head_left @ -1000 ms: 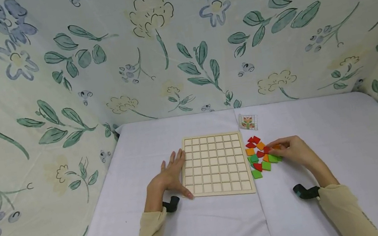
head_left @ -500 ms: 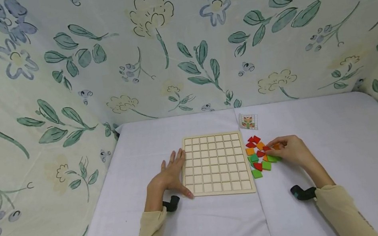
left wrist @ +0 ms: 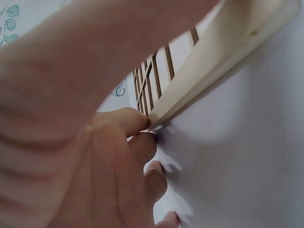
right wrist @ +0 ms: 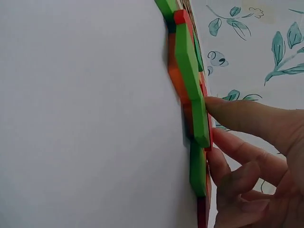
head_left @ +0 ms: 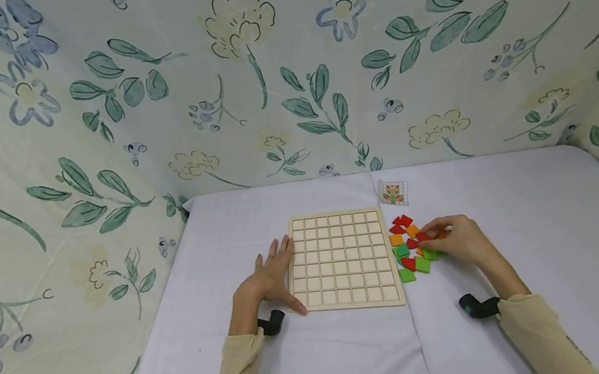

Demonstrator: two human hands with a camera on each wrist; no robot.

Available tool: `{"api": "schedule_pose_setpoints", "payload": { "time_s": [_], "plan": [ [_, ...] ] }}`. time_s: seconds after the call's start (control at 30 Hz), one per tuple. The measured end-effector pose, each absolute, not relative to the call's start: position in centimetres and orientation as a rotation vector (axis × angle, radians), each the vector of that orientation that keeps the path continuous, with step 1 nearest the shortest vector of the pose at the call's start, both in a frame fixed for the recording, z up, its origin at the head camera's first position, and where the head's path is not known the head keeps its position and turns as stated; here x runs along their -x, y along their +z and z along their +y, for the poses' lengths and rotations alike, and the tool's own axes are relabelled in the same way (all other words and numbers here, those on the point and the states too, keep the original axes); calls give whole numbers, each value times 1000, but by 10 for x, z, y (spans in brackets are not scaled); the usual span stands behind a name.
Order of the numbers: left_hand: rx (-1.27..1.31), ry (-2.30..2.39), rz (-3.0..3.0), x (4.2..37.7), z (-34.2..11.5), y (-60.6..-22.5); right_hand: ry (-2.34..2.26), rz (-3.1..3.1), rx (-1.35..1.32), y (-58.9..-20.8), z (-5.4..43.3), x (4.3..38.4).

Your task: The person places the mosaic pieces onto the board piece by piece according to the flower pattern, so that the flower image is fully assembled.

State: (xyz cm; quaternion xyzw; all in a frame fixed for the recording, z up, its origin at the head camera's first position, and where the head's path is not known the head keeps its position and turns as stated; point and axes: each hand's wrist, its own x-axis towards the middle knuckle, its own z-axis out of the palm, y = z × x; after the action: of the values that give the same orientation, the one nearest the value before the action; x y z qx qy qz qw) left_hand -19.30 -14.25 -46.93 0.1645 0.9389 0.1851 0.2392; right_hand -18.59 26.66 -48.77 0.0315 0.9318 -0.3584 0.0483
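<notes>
A square wooden grid board (head_left: pixel 340 260) lies flat on the white cloth, its cells bare. Along its left edge rests my left hand (head_left: pixel 265 281), fingers spread and the thumb at the near left corner; in the left wrist view a fingertip touches the board's rim (left wrist: pixel 190 90). To the right of the board, my right hand (head_left: pixel 461 239) pinches a red tile (head_left: pixel 423 237) between thumb and fingers, over a loose pile of coloured tiles. The right wrist view has the thumb and fingertips at the red tile's edge (right wrist: pixel 210 130), beside a green tile (right wrist: pixel 199 123).
Several red, orange and green tiles (head_left: pixel 422 263) lie close against the board's right side, some overlapping. A small card with a patterned picture (head_left: pixel 393 193) lies behind them. Floral cloth (head_left: pixel 317 69) hangs behind the table. Black wrist devices (head_left: pixel 478 305) sit on both wrists.
My right hand and forearm have shifted slightly left over the pile, the fingertips closing in at the red tile. My left hand and the board have stayed in place.
</notes>
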Motion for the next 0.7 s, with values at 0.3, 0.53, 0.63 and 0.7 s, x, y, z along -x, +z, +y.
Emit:
{"api": "schedule_pose_setpoints", "payload": {
  "time_s": [0.3,0.53,0.63,0.7],
  "plan": [
    [-452,499,2569,193,-143,-469,-1127,2883,-210,-489,260,185],
    [-455,500,2568,193,-143,-469,-1124,2851,-205,-488,258,185],
    [-452,510,2563,192,-144,-469,-1111,2846,-201,-488,260,185],
    [-454,514,2560,192,-144,-470,-1104,2843,-212,-487,262,184]
  ]
}}
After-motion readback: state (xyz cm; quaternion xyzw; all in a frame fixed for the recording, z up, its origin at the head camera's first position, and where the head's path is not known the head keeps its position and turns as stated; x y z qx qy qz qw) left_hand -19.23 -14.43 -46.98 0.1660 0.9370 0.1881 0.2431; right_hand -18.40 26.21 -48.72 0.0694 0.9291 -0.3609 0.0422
